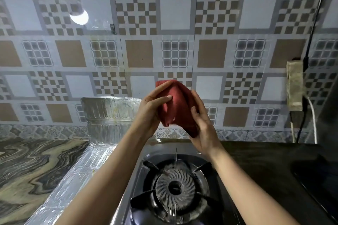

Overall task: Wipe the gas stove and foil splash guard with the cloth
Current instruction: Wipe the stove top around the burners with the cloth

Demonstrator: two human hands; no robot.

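A red cloth (178, 106) is held up in front of the tiled wall, above the back of the gas stove (175, 188). My left hand (151, 109) grips its left side with fingers laid across the front. My right hand (202, 128) grips its right side and lower end. The stove's round burner with dark pan supports lies below my forearms. The foil splash guard (108, 115) stands upright behind and left of the stove, and its foil sheet continues along the counter on the stove's left side.
A marbled counter (33, 166) stretches to the left. A patterned tile wall (175, 51) rises behind. At the right hang a wall socket box (294, 86), a black cable and a white cable. A dark object (320, 179) sits on the dark counter at far right.
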